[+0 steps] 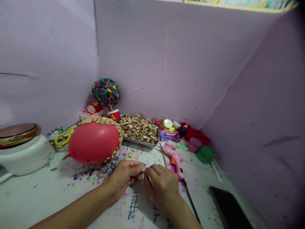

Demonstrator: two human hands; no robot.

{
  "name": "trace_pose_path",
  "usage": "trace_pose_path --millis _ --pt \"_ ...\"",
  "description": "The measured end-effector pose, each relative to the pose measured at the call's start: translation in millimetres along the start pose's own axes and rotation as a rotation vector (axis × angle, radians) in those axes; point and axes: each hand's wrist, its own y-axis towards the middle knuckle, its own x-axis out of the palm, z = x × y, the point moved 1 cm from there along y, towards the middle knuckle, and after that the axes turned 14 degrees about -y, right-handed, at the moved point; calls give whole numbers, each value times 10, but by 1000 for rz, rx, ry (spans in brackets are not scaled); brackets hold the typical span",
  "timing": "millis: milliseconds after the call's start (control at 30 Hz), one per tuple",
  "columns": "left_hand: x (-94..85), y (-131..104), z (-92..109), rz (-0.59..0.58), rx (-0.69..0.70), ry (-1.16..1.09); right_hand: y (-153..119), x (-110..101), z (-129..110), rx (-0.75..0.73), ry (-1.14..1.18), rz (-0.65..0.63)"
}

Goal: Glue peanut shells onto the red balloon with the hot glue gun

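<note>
My left hand [126, 176] and my right hand [164, 183] meet just above the white table, fingertips nearly touching. Both are closed in a pinch; a tiny pale bit shows between them, too small to name. Left of my hands lies a red balloon [95, 143], its top and right edge covered with tan nutshell pieces [102, 120]. Behind my hands is a metal tray [139, 143] full of loose nutshells [140, 128]. A pink hot glue gun [175, 159] with an orange trigger lies beyond my right hand, its black cord running toward me.
A white pot [26, 156] stands at left, near yellow-handled scissors [64, 137]. A multicoloured ball [106, 91] rises from a red cup [114, 114]. Green [206, 154] and pink tubs [194, 144] sit at back right. A phone [228, 206] lies front right. Purple walls enclose the table.
</note>
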Motion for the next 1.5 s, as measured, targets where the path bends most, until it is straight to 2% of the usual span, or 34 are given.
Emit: trace_pose_path --millis 200,333,467,633,767,867,967,1067,1200,1267,1500 --pt "15 -11 -32 -39 81 79 7 -23 -17 196 256 -85" --pt "15 -15 -20 -47 174 127 53 -4 -29 474 549 -169" --pt "-4 -14 -7 -31 236 151 95 40 -52 720 956 -342" --pt "-12 -9 -18 -94 155 28 127 40 -68 907 1378 -601" --pt "-4 -5 38 -101 129 -96 134 27 -59 972 1504 -684" --pt "-29 12 81 -112 106 -137 119 64 -34 1002 1465 -613" --pt "-75 40 85 -131 62 -161 110 107 15 988 1329 -384" --pt "-105 62 57 -173 -7 -167 119 99 48 867 1193 -195" --pt "-114 75 0 -228 -96 -168 137 25 27 667 1071 -142" --pt "-115 78 -28 -241 -117 -157 138 -6 12 613 1011 -128" --pt "-91 49 -50 -193 -146 -160 122 12 29 630 859 -93"
